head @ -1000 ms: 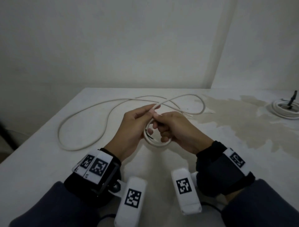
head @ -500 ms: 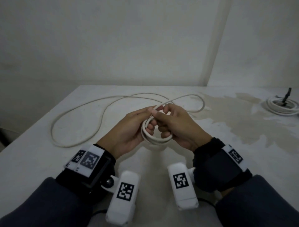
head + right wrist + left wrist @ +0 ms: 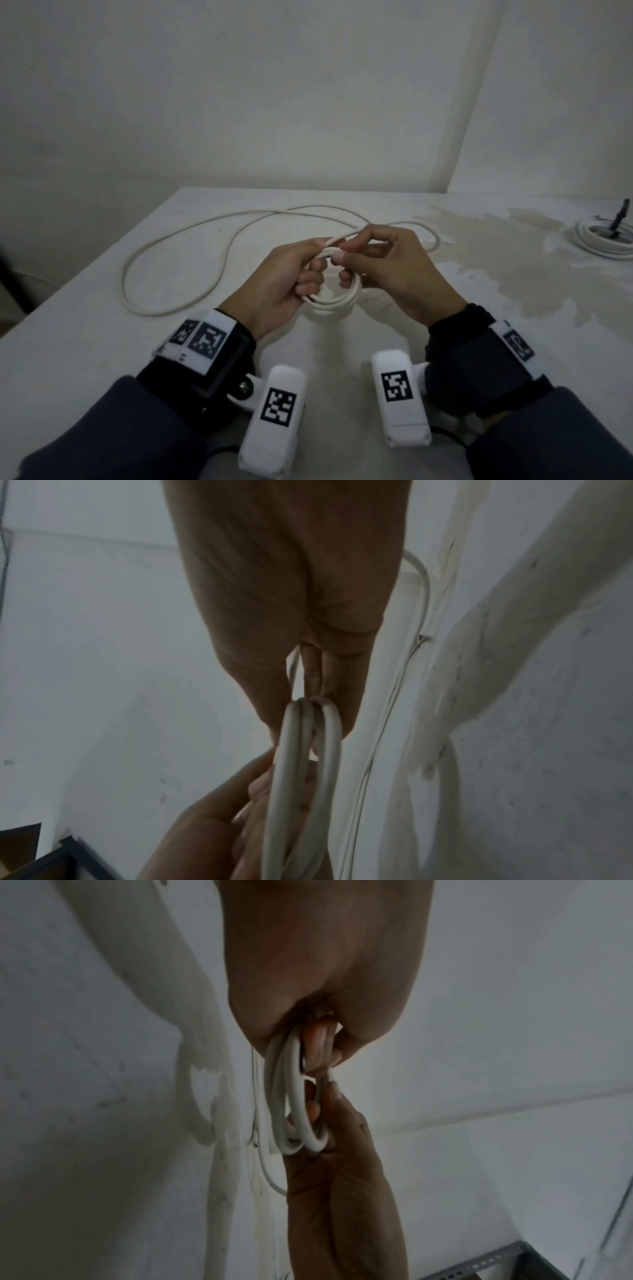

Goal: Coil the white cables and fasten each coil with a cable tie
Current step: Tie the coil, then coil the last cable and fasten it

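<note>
A small coil [image 3: 337, 298] of white cable [image 3: 178, 253] is held just above the table [image 3: 85, 342], gripped by the left hand [image 3: 284, 284] and pinched by the right hand [image 3: 394, 274]. If either grip is eased, the stiff turns would likely spring apart; the loose length could snag or twist while drawn in.

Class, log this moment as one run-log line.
step: coiling | left hand: holds coil | right hand: pinches cable | tie: not yet
</note>
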Demonstrator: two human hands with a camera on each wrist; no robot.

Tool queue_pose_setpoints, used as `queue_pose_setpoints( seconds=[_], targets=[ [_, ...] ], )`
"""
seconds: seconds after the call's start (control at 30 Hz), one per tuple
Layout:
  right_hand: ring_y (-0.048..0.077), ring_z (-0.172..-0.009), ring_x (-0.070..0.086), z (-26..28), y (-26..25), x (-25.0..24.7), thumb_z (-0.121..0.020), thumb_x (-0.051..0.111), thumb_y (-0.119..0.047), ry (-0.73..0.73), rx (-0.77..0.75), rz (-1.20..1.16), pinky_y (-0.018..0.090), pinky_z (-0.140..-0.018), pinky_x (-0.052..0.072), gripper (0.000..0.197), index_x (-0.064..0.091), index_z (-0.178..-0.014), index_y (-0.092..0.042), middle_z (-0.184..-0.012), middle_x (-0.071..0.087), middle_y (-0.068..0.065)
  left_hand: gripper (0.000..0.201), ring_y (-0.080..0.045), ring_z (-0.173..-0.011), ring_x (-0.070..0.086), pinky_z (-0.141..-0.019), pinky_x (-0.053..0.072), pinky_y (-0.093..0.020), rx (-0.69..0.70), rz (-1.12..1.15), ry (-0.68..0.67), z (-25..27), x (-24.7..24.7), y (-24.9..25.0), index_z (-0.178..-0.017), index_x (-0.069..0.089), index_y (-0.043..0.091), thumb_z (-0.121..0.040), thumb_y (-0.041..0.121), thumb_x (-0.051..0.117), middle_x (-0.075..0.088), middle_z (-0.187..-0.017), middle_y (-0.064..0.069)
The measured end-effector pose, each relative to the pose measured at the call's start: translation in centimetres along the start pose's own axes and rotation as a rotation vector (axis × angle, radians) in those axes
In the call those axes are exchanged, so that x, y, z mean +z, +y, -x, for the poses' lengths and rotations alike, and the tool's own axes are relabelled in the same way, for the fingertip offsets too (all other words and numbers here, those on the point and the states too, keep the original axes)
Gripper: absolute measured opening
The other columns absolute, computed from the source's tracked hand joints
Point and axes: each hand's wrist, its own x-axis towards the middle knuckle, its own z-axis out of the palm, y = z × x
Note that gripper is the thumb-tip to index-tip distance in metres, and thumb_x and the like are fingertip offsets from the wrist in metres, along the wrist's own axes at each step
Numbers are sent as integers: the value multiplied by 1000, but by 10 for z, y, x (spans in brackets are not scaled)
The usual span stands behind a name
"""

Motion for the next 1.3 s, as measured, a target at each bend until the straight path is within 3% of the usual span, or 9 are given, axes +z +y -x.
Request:
queue_pose_setpoints(
  seconds=[0.2,0.4,0.5,0.63,0.73,0.8,0.93,1.07,1.3],
  targets=[
    [26,-59,69,-1,2,0,-76,75,4,22,-65,57,28,-54,55,9,66,-77,6,-76,73,17,25,-2,-38,26,-33,21,-13,101,-284,59,2,8,0,-94,65,9,-98,11,41,38,-52,7],
    [26,-67,73,-3,0,3,-81,75,-11,27,-86,261,47,-71,60,17,59,-85,-7,-67,72,15,23,-1,-36,32,-35,25,-13,225,-420,193,-3,8,2,-102,70,4,-95,11,49,41,-41,15],
    [24,-60,71,-4,-5,1,-85,71,-25,113,-147,345,41,-60,60,19,59,-94,-13,-62,70,14,20,4,-38,46,-40,30,-5,359,-561,197,-1,10,8,-94,73,12,-94,11,53,51,-41,20],
    [5,-41,59,-5,-12,-12,-83,72,-35,193,-253,613,13,-47,42,13,73,-85,-22,-49,64,-5,27,11,-68,59,-72,46,-12,525,-695,153,3,13,13,-81,71,31,-93,13,56,68,-71,22],
    [9,-49,51,-8,-15,-21,-81,71,-43,229,-307,847,17,-50,31,17,76,-81,-27,-49,53,-11,24,-1,-77,62,-84,52,-31,537,-672,186,-2,10,13,-81,73,31,-96,25,54,73,-84,3],
    [13,-67,49,-8,-15,-22,-80,74,-40,261,-415,923,25,-62,30,16,76,-80,-24,-65,48,-8,24,-9,-83,65,-81,55,-26,524,-617,214,-5,9,15,-81,74,27,-95,30,55,74,-91,-3],
    [18,-96,54,-9,-11,-20,-87,68,-26,140,-329,594,34,-89,48,16,59,-73,-27,-93,51,0,24,4,-57,58,-54,44,-6,501,-488,237,-8,15,23,-91,74,12,-95,27,56,69,-68,12],
    [27,-106,65,-6,-13,-15,-97,53,-18,-43,-50,-87,51,-91,53,24,51,-73,-14,-110,66,20,22,0,-37,41,-39,29,-10,429,-257,274,-18,32,22,-92,72,8,-95,23,56,47,-40,14],
    [18,-62,62,-4,-7,1,-97,48,-6,60,166,-577,32,-69,54,8,53,-91,-7,-76,62,12,33,1,-52,56,-52,43,-14,471,-106,461,-29,46,-1,-79,73,8,-95,30,55,63,-61,4]
  ],
)
